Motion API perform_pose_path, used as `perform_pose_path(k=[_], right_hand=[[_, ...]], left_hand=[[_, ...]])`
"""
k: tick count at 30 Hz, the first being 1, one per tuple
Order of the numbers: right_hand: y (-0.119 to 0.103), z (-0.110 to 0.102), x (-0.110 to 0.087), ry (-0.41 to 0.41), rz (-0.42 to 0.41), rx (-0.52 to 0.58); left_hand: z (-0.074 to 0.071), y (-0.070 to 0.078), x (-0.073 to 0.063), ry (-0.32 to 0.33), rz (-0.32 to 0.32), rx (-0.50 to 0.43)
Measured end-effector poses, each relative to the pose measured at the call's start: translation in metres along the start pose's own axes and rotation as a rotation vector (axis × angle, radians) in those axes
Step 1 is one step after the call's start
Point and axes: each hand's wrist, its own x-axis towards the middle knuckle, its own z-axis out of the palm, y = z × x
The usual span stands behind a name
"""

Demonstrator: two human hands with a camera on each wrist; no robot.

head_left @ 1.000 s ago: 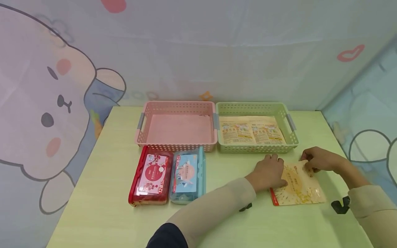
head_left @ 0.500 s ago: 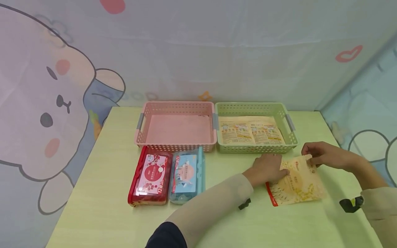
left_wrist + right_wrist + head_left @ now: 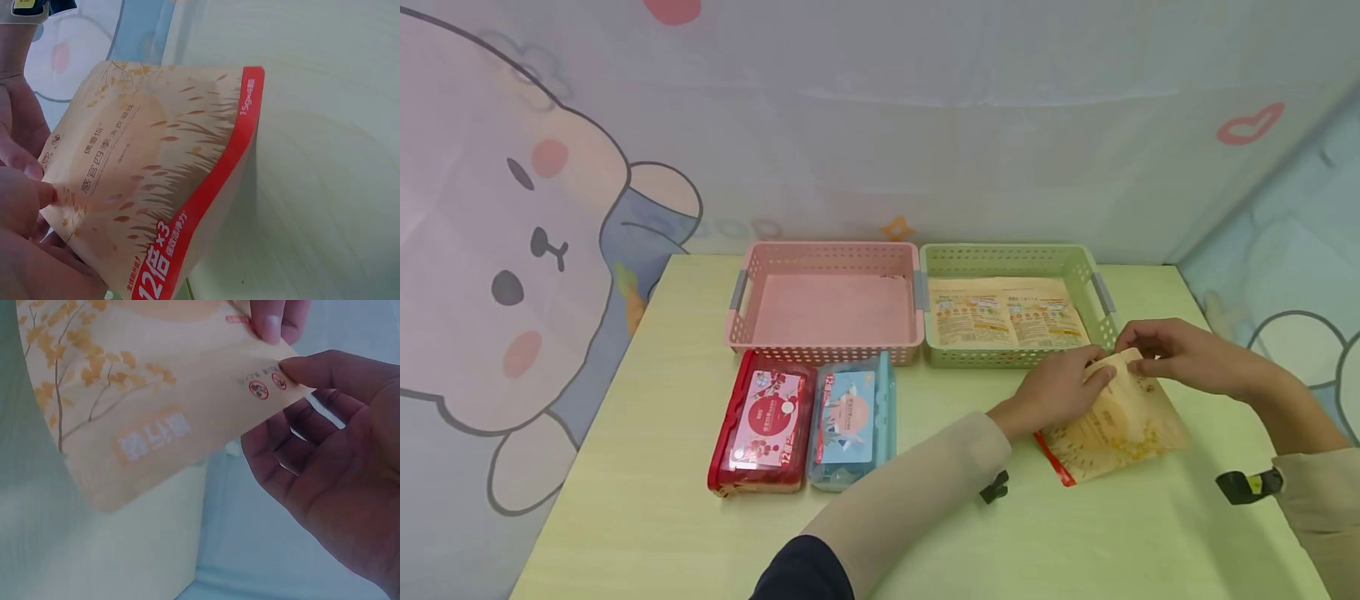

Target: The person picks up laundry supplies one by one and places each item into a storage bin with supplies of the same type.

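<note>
A cream pouch with a red strip along one edge is tilted up off the table at the right in the head view. My left hand grips its far left edge, thumb on the printed face. With thumb and fingers my right hand pinches the far corner. The left wrist view shows the pouch's printed front, the red strip facing the camera side. In the right wrist view the right thumb presses the corner of the pouch, the other fingers behind it.
A green basket holding two similar pouches stands just beyond the hands. Left of it is a pink basket. In front lie a red-lidded box and a blue box. A printed cloth hangs behind.
The pouch, lying flat on the table a second ago, has been lifted at its far edge. Both hands have moved slightly away toward the green basket, and the left hand now grips the edge.
</note>
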Motion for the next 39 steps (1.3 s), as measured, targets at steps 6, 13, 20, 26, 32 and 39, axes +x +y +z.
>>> perform_pose_path(k=[6, 13, 20, 26, 32, 39], right_hand=[[-0.012, -0.001, 0.002, 0.07, 0.034, -0.055], [-0.017, -0.002, 0.0, 0.093, 0.047, -0.02], [-0.017, -0.004, -0.003, 0.088, 0.073, 0.002], [-0.016, -0.007, -0.01, 0.073, 0.089, 0.02], [-0.019, -0.013, -0.015, 0.073, 0.128, 0.041], [-0.019, -0.016, -0.02, 0.144, 0.209, 0.027]], left_hand=[[-0.003, 0.002, -0.002, 0.056, 0.047, -0.018], [-0.005, 0.004, -0.002, 0.09, 0.084, -0.013], [-0.007, 0.005, -0.001, 0.087, 0.069, -0.037], [-0.015, 0.006, -0.002, 0.161, 0.059, -0.066], [-0.029, 0.005, -0.001, 0.285, 0.09, -0.131], [-0.05, 0.004, 0.001, 0.423, 0.129, -0.231]])
